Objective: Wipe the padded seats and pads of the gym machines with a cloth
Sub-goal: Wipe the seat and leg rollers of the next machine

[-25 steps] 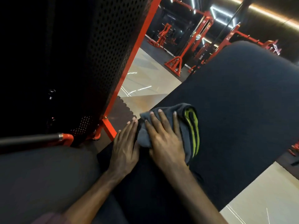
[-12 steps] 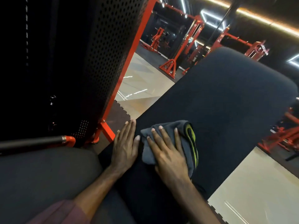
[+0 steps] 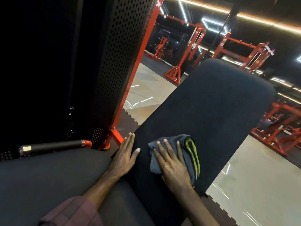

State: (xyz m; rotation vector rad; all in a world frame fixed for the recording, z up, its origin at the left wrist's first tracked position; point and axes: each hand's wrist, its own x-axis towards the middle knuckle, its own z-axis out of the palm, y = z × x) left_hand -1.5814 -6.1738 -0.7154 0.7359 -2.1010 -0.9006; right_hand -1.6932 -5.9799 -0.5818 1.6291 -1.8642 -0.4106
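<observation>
Right hand: the right hand (image 3: 173, 165) is lying flat on the cloth (image 3: 187, 154), fingers straight and spread apart, pressing it down onto the pad.
Left hand: the left hand (image 3: 124, 158) is resting flat on the left edge of the long pad (image 3: 211, 108), fingers straight and held together, thumb angled out to the right toward the cloth; it is holding nothing.
Cloth: grey, bunched, with yellow-green stripes showing along its right side; it is lying on the near part of the long pad, just right of the left hand and not touching it.
Long pad: black, running from the near centre up to the far right, ending in a rounded far edge.
Near pad: a second dark pad (image 3: 48, 180) is filling the near left, under the left forearm.
Surroundings: a black perforated panel (image 3: 118, 62) with a red frame post (image 3: 140, 62) is standing at the left; red gym machines (image 3: 241, 51) are standing far across the pale floor (image 3: 254, 185).
</observation>
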